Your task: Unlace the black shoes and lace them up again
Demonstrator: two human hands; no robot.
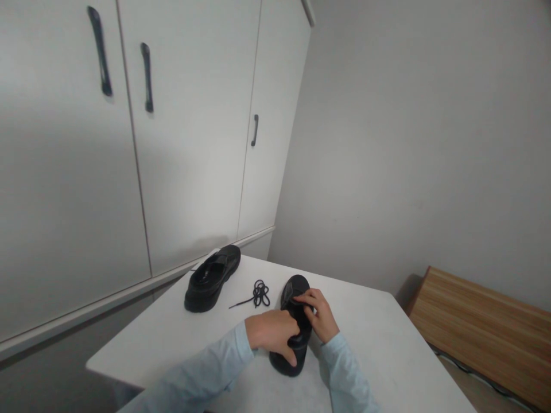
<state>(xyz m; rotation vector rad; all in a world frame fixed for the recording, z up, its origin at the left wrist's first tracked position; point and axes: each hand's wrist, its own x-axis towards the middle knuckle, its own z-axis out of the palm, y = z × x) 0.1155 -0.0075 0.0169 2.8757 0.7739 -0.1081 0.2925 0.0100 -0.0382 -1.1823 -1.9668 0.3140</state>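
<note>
A black shoe (pixel 297 284) lies sole down on the white table, its toe pointing away from me. My left hand (pixel 275 331) is closed on its left side near the opening, fingers reaching inside and out of sight, thumb over the heel end. My right hand (pixel 321 314) pinches at the upper from the right side, fingertips on the front of the opening. Left of this shoe, a black shoelace (pixel 260 293) lies loosely looped on the table. Farther left stands a second black shoe (pixel 210 280), with nothing touching it.
The white table (pixel 357 355) has angled corners and stands close to a white cupboard (pixel 198 143) with dark handles. Behind it rises a grey wall (pixel 408 143). At the right, beyond the table edge, is a wooden board-like surface (pixel 486 332) with a cable below it.
</note>
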